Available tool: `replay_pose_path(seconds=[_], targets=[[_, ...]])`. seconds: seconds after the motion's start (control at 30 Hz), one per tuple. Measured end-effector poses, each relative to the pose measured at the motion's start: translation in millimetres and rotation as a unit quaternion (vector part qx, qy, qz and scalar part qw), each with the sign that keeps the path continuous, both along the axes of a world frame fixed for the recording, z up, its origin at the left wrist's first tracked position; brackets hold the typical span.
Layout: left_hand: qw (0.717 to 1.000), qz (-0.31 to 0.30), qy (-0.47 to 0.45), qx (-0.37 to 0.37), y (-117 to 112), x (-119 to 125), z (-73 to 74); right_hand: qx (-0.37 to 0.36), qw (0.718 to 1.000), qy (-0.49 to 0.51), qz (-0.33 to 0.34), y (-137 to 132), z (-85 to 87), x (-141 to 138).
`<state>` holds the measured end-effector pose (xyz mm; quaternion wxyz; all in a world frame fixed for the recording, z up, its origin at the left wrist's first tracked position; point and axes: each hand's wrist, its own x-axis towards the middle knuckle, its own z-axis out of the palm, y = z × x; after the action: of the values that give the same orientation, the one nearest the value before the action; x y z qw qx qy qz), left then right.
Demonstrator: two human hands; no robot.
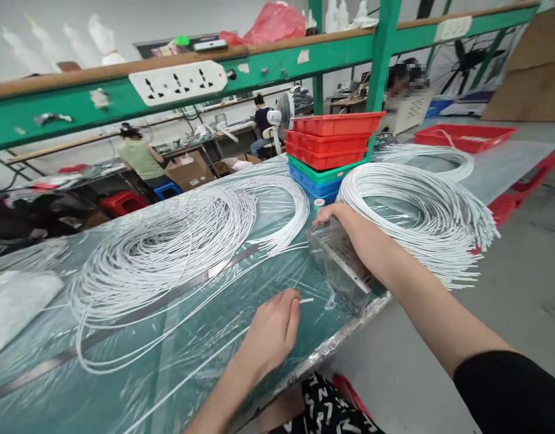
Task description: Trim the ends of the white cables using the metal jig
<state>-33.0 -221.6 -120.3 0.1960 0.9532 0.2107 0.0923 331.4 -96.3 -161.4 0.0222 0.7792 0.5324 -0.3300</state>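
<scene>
My left hand (274, 330) is near the table's front edge, fingers pinched on the end of a thin white wire (306, 300) that trails back across the plastic-covered green table (137, 361). My right hand (338, 216) rests on top of a grey metal box (338, 268) that sits at the table's front edge. A large loose coil of white wires (169, 253) lies to the left of the box. A tighter bundle of cut white wires (417, 208) lies to the right of my right forearm.
A stack of red, green and blue trays (332, 150) stands behind the box, with a small tape roll (319, 204) in front. Another red tray (465, 136) sits far right. A power strip (180, 81) is on the green shelf beam. Other people work at benches behind.
</scene>
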Motion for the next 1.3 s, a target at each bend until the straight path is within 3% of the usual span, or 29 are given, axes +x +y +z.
replay_pose_path(seconds=[0.17, 0.3, 0.4, 0.57, 0.9, 1.3], targets=[[0.989, -0.054, -0.092, 0.100, 12, 54, -19.1, -0.016, 0.999, 0.033, -0.017, 3, 5.8, -1], [0.977, -0.032, -0.118, 0.176, 22, 73, -28.9, -0.020, 0.999, 0.039, -0.023, 3, 7.1, 3], [0.974, -0.031, -0.138, 0.179, 25, 81, -31.8, -0.027, 0.998, 0.053, -0.024, 5, 6.6, 7], [0.972, -0.009, -0.174, 0.159, 23, 86, -36.2, -0.040, 0.997, 0.064, -0.022, 11, 1.8, 13], [0.972, -0.024, -0.169, 0.164, 12, 79, -46.9, -0.053, 0.997, 0.062, 0.003, 16, -12.7, 19], [0.960, -0.012, -0.222, 0.168, 10, 82, -44.5, -0.066, 0.997, 0.047, -0.004, 16, -7.8, 15]])
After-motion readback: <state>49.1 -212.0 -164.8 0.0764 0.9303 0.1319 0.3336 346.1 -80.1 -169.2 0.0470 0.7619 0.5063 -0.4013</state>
